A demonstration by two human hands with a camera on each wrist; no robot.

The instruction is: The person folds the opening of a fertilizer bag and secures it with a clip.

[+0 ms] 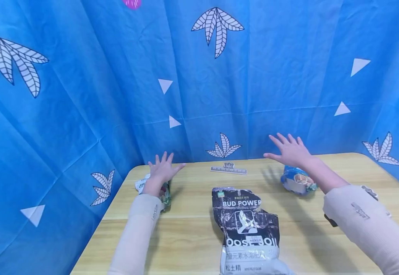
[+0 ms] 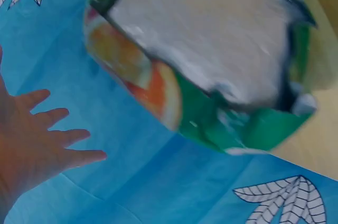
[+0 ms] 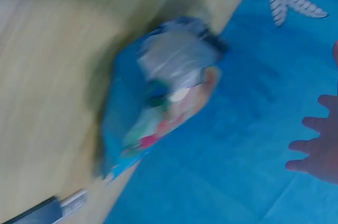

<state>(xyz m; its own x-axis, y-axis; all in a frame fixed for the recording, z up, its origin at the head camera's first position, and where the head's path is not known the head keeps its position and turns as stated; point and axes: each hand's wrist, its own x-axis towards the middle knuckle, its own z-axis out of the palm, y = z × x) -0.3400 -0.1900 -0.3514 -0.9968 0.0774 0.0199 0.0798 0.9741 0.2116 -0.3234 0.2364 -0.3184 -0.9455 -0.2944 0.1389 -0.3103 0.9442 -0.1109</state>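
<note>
Black and white, a printed bag (image 1: 249, 229) is seen nearest on the table (image 1: 185, 236); farther off, a green packet (image 2: 206, 39) is seen near the left hand (image 1: 163, 169), a blue packet (image 1: 297, 181) near the right hand (image 1: 291, 151), both widely spread, nothing gripped

On tbl (image 1: 189, 240), ruler (image 1: 228, 170) lies behind bag (image 1: 249, 229), btwn L pkt (image 2: 206, 34) & R pkt (image 1: 297, 181).
</note>
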